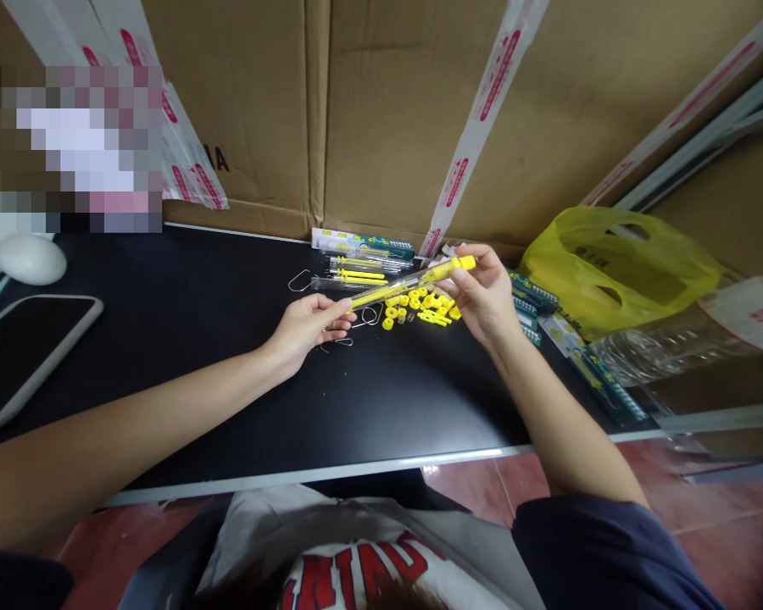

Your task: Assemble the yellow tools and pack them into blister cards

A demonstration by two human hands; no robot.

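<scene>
Both my hands hold one yellow tester pen [413, 282] slanted above the black table [229, 356]. My right hand [483, 296] pinches its upper yellow cap end. My left hand [309, 326] is closed on its lower tip end. Just under the pen lies a pile of small yellow caps and parts [423, 307]. Behind it are clear pen tubes and packaged pens [362, 258]. Thin wire clips [369, 318] lie beside my left hand.
A yellow plastic bag [616, 267] and clear bags sit at the right, with packaged pens [604, 381] along the table's right edge. A tablet [19, 352] and a white object [29, 258] lie at the far left. Cardboard boxes [387, 110] wall the back.
</scene>
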